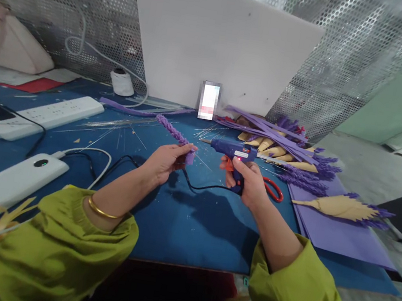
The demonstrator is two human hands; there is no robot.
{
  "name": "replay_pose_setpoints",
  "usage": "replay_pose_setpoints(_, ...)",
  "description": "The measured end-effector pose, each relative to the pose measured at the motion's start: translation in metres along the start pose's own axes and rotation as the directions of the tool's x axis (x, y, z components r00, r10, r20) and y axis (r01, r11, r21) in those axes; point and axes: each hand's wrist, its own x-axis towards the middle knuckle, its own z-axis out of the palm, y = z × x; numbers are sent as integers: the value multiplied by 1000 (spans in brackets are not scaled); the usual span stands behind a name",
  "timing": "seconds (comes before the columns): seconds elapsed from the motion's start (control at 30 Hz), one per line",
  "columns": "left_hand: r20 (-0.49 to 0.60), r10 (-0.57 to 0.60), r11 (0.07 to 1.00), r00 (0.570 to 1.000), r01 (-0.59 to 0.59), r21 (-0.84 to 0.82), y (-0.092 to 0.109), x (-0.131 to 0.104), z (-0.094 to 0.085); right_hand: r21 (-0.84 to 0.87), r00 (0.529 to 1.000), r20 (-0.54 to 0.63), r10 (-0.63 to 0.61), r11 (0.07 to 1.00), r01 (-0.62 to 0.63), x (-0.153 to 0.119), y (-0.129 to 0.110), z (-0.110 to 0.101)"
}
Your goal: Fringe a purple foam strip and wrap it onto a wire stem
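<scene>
Between the fingertips of my left hand [169, 160] is a purple lavender stem [171, 129], apparently of rolled paper or foam, its fringed end pointing up and left. A flat purple tail of it hangs below my fingers. My right hand [248, 178] is wrapped round the handle of a blue hot glue gun [233, 149], fingers by its orange trigger. The gun's nozzle points left, a short way from the stem and apart from it. A black cord runs left from the gun's handle across the blue table [187, 235].
White power strips [50, 114] and a white power bank [7, 191] lie on the left. Thin wires [122, 120] are scattered behind my left hand. Paper-wrapped lavender bunches [344, 208], purple sheets [339, 238] and red-handled scissors [274, 190] lie right. A phone [209, 101] stands at the back.
</scene>
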Motion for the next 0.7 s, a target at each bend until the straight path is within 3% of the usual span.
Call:
replay_pose_setpoints(0.17, -11, 16, 1000, 1000, -16, -19, 1, 2, -2, -263, 990, -22, -141, 956, 130, -4, 5, 2)
replay_pose_setpoints(0.4, -35, -3, 1000, 999, 2, -21, 2, 0, 0, -640, 976, 4, -216, 749, 168, -9, 13, 1)
replay_pose_setpoints(0.53, -42, 12, 1000, 999, -13, -5, 4, -3, 2, -748, 963, 55, -264, 628, 215, -8, 13, 2)
replay_pose_setpoints(0.7, -38, 22, 1000, 999, -22, 3, 4, -4, 3, -794, 955, 75, -288, 562, 232, -8, 14, 3)
